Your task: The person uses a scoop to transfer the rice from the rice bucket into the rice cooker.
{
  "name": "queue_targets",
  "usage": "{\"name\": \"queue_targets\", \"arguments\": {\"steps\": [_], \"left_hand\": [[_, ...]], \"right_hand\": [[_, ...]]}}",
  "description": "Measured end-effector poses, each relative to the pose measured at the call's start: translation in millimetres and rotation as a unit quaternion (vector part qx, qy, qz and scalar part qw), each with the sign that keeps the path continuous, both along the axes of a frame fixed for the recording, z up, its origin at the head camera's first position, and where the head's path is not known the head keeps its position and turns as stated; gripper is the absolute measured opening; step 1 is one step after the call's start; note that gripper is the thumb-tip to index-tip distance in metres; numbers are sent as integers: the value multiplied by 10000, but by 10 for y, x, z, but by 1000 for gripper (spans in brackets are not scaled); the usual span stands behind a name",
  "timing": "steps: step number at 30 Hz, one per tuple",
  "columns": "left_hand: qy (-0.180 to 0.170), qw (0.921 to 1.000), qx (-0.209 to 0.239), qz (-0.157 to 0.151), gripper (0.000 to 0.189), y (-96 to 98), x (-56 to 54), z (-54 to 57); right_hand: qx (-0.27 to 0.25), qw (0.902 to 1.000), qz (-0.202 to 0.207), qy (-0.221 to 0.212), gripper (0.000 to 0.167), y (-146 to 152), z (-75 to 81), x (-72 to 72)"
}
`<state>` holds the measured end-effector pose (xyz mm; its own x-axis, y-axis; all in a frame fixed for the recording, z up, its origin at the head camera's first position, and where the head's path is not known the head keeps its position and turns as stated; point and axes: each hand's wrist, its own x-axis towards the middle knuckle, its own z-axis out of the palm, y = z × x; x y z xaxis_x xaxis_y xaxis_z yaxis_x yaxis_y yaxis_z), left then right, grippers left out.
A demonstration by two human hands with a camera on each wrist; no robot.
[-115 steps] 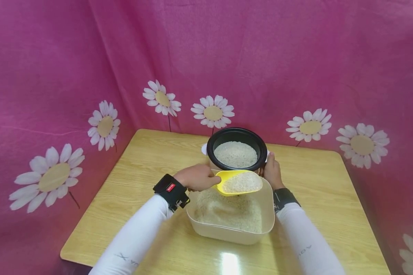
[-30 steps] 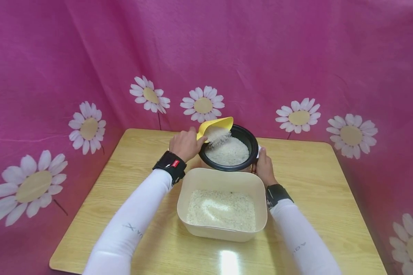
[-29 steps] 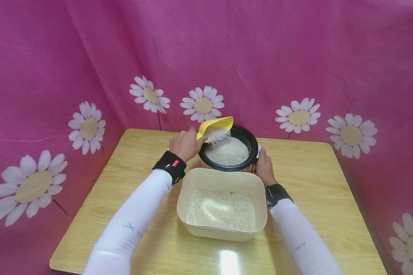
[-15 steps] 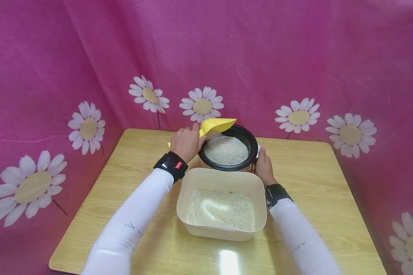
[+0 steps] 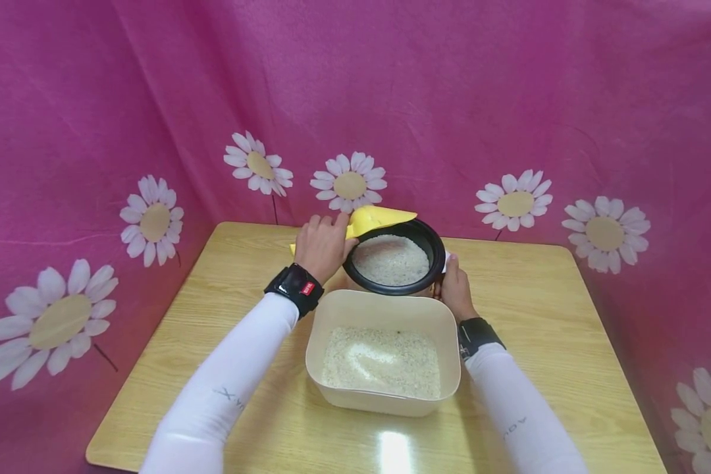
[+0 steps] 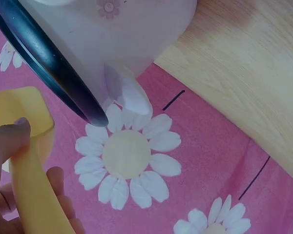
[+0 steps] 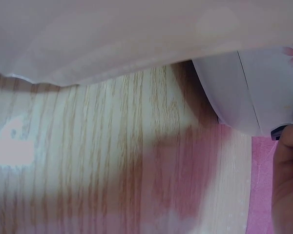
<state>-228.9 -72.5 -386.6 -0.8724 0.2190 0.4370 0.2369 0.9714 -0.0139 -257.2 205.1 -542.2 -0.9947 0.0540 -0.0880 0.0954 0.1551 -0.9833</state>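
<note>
My left hand (image 5: 322, 247) grips a yellow scoop (image 5: 382, 217), fingers wrapped around its handle (image 6: 36, 190) in the left wrist view. The scoop is turned over above the black-rimmed rice cooker (image 5: 436, 245), its hollow facing down. White rice (image 5: 391, 261) is heaped inside the cooker. At the cooker's right side, my right hand (image 5: 457, 289) holds on by the white side handle (image 5: 447, 258). The right wrist view has its curled fingers against the pale body (image 7: 263, 92). Nearer me stands a beige tub (image 5: 385, 405) with rice (image 5: 382, 362) across its bottom.
Both containers stand on a wooden table (image 5: 539, 329), the tub close in front of the cooker. A pink curtain (image 5: 421, 99) with daisies hangs along the back and both sides. The cooker's left side handle (image 6: 129, 95) sticks out in the left wrist view.
Rice-filled over the tub at first, the scoop has moved up over the cooker and turned over; the rice stream pouring a second ago has stopped. My right hand keeps its place at the cooker.
</note>
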Motion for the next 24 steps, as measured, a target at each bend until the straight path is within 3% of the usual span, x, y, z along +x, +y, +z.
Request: {"name": "queue_targets", "arguments": {"steps": [4, 8, 14, 24], "left_hand": [[-42, 10000, 10, 24, 47, -40, 28, 11], [-585, 9971, 483, 111, 45, -102, 52, 25], [-1360, 9813, 1336, 247, 42, -211, 93, 74], [-1293, 9760, 1740, 218, 39, -420, 214, 203]], "right_hand": [[109, 9999, 2, 70, 80, -11, 12, 2], [204, 9998, -8, 80, 80, -18, 18, 2], [195, 9997, -111, 81, 79, -17, -3, 1], [111, 9998, -93, -105, 78, -18, -11, -9]]}}
